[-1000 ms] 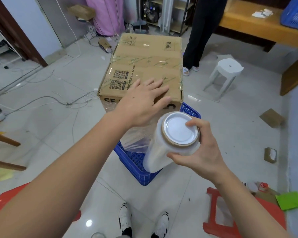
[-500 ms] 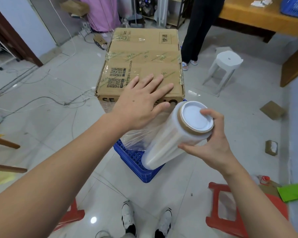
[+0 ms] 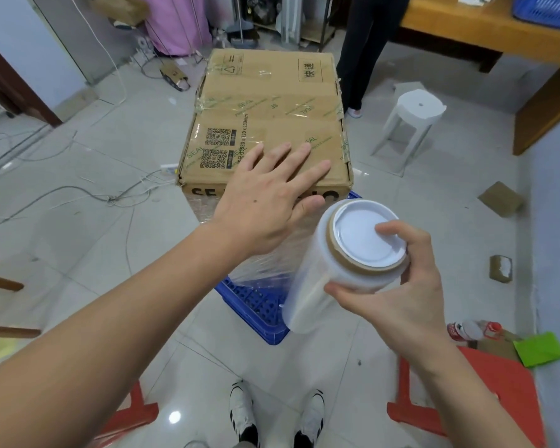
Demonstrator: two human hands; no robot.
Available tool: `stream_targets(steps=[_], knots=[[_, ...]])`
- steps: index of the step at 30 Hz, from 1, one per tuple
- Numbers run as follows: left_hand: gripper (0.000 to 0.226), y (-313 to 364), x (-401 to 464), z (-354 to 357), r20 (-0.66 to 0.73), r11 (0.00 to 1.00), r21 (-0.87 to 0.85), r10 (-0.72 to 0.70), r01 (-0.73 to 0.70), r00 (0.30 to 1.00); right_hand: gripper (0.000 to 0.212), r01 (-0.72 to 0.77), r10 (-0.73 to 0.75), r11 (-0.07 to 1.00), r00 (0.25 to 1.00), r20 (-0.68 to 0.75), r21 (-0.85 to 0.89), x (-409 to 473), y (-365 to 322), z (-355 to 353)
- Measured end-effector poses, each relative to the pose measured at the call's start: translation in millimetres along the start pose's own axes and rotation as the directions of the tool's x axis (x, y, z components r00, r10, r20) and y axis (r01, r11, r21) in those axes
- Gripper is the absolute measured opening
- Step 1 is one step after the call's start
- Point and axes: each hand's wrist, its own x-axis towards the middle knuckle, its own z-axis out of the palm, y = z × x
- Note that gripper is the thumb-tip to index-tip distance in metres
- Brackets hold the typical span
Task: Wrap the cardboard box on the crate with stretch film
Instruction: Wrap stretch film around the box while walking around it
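One brown taped cardboard box [image 3: 269,124] sits at frame centre on one blue perforated plastic crate [image 3: 256,302], whose near corner pokes out at 6 o'clock of the box. Clear stretch film [image 3: 265,263] already covers the box's near side, running from there to the roll. Two QR labels [image 3: 219,147] sit on the box top toward 9 o'clock.

Two hands. Left hand [image 3: 265,205]: fingers spread and straight, palm down on the near edge of the box top, thumb over the front face. Right hand [image 3: 398,286]: fingers curled round the top end of one white roll of stretch film [image 3: 337,270], thumb below, fingertip on the white end cap; the roll is tilted, lower end down toward the crate, at 4 o'clock of the box.

Around: one white plastic stool [image 3: 411,124] at 2 o'clock, two red plastic stools [image 3: 485,399] low at 5 and 7 o'clock, one wooden counter [image 3: 466,24] at 1 o'clock carrying one blue basket [image 3: 547,8], one standing person in dark trousers [image 3: 366,50] behind the box, one green sheet [image 3: 539,349] and one red-labelled bottle [image 3: 469,329] at 4 o'clock, two cardboard scraps [image 3: 500,198] on the floor at 3 o'clock, loose white cables [image 3: 78,189] at 9 o'clock.
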Motion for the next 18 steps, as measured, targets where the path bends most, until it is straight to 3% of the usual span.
stream_targets(steps=[9, 18], knots=[[0.060, -14.2, -11.7, -0.4, -0.015, 0.999, 0.034, 0.027, -0.026, 1.000, 0.088, -0.074, 0.050, 0.990, 0.980, -0.193, -0.123, 14.4, 11.8, -7.4], [0.061, -19.1, -15.9, -2.0, -0.006, 1.000, 0.004, 0.030, -0.029, 1.000, 0.083, -0.128, 0.096, 0.982, 0.972, -0.216, -0.138, 60.8, 26.9, -14.2]])
